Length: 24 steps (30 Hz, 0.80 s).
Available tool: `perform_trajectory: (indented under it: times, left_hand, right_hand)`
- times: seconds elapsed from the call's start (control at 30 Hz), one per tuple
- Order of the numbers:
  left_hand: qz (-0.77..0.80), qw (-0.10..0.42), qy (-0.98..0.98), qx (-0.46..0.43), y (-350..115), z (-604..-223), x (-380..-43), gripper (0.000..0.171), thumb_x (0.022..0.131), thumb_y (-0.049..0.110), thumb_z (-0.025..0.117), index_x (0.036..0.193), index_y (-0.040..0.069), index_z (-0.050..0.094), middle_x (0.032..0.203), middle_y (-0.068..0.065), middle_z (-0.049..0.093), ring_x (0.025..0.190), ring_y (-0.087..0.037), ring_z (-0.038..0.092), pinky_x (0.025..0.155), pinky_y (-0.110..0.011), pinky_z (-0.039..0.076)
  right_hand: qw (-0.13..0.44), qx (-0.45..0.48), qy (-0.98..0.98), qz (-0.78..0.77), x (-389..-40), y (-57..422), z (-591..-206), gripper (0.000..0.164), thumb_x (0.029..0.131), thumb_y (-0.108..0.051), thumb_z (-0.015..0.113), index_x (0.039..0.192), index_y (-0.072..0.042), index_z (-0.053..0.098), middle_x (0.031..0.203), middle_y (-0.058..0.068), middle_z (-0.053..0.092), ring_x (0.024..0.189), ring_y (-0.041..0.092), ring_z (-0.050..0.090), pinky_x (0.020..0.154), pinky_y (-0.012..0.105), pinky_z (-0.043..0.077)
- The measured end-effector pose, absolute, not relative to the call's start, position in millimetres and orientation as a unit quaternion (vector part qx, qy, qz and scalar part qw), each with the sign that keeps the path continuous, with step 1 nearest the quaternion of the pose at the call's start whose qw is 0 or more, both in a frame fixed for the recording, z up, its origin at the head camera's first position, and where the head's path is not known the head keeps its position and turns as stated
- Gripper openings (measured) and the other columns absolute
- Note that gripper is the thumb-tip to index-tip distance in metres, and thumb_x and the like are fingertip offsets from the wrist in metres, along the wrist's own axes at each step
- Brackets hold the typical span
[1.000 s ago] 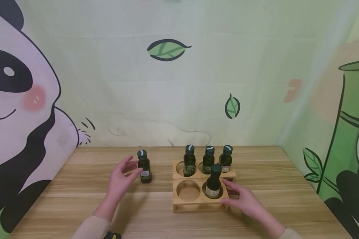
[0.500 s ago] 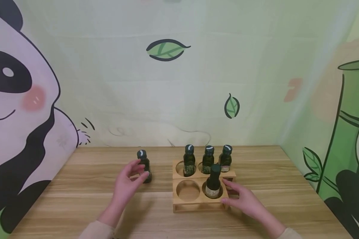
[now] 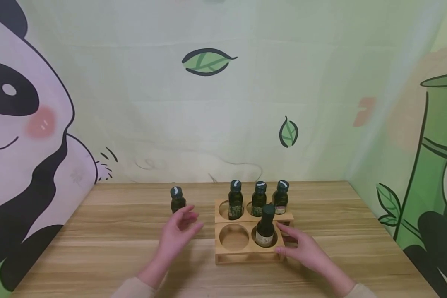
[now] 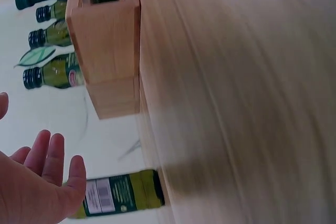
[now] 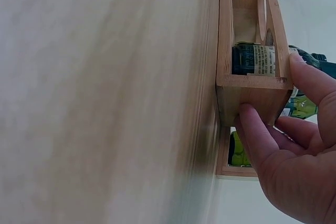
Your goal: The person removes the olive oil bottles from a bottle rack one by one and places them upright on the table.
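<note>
My left hand (image 3: 180, 231) is open and holds nothing, its fingers relaxed, between a loose dark green bottle (image 3: 177, 200) and the rack. In the head view it hides that bottle's lower part; the left wrist view shows the labelled bottle (image 4: 123, 192) upright on the table. A two-tier wooden bottle rack (image 3: 223, 257) stands to the right. My right hand (image 3: 305, 250) grips the rack's right end, thumb and fingers against the wood (image 5: 254, 100). One dark bottle with a pale label (image 3: 265, 231) sits in the front right hole; the front left hole is vacant.
Three dark-capped bottles (image 3: 259, 200) stand in the rack's back row. The wood-grain table (image 3: 320, 207) ends at a wall cloth (image 3: 152, 103) printed with a panda, leaves and bamboo.
My left hand has moved right, from beside the loose bottle to in front of it and past it, towards the rack. The bottle stayed in place. My right hand has not moved.
</note>
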<state>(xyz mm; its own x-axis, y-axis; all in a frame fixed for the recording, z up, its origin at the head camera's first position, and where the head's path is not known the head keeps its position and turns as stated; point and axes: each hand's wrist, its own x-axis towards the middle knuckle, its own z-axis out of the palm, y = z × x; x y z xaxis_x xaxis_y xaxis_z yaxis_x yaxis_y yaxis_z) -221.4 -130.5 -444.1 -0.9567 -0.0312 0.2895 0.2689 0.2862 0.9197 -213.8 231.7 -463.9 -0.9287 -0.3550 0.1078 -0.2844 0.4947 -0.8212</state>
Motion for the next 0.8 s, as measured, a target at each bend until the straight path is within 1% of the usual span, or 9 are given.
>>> perform_trajectory:
  times: [0.2,0.33,0.43,0.63,0.8]
  left_hand:
    - [-0.588,0.112,-0.796,-0.09,-114.6,-443.4,-219.5,0.058,0.083,0.011,0.079,0.134,0.0,0.055,0.117,-0.013,0.068,0.11,-0.029,0.062,0.1,-0.05,0.045]
    - [-0.59,0.109,-0.794,-0.102,-103.9,-442.2,-219.2,0.058,0.084,0.016,0.08,0.134,0.001,0.055,0.117,-0.013,0.068,0.111,-0.028,0.062,0.1,-0.05,0.045]
    - [-0.592,0.106,-0.791,-0.113,-95.8,-441.2,-219.0,0.058,0.084,0.018,0.08,0.134,0.002,0.056,0.117,-0.012,0.068,0.111,-0.028,0.062,0.1,-0.051,0.045]
    - [-0.586,0.091,-0.794,-0.139,-79.6,-436.8,-218.3,0.062,0.084,0.018,0.08,0.137,0.002,0.053,0.121,-0.015,0.066,0.115,-0.03,0.06,0.102,-0.053,0.043]
    - [-0.575,0.086,-0.797,-0.162,-65.7,-435.5,-219.6,0.065,0.084,0.019,0.079,0.139,0.0,0.05,0.124,-0.016,0.065,0.116,-0.03,0.06,0.103,-0.053,0.042]
  right_hand:
    - [0.042,-0.181,0.862,-0.472,-213.5,231.3,-463.0,0.073,0.087,-0.023,0.078,0.144,0.006,0.044,0.142,0.031,0.046,0.115,0.042,0.059,0.088,0.041,0.054]
    - [0.043,-0.185,0.857,-0.479,-212.7,231.2,-462.0,0.072,0.087,-0.02,0.077,0.144,0.008,0.043,0.142,0.032,0.045,0.115,0.042,0.059,0.088,0.042,0.054]
    - [0.043,-0.184,0.858,-0.478,-212.9,231.4,-462.5,0.072,0.087,-0.019,0.077,0.144,0.007,0.043,0.143,0.032,0.045,0.115,0.042,0.059,0.088,0.042,0.055]
    - [0.04,-0.183,0.861,-0.473,-212.8,231.6,-463.0,0.073,0.087,-0.021,0.078,0.144,0.007,0.043,0.142,0.031,0.045,0.115,0.042,0.059,0.088,0.042,0.054]
    - [0.042,-0.184,0.857,-0.479,-212.8,231.7,-462.8,0.072,0.087,-0.019,0.078,0.144,0.008,0.043,0.142,0.032,0.045,0.115,0.043,0.059,0.088,0.044,0.054]
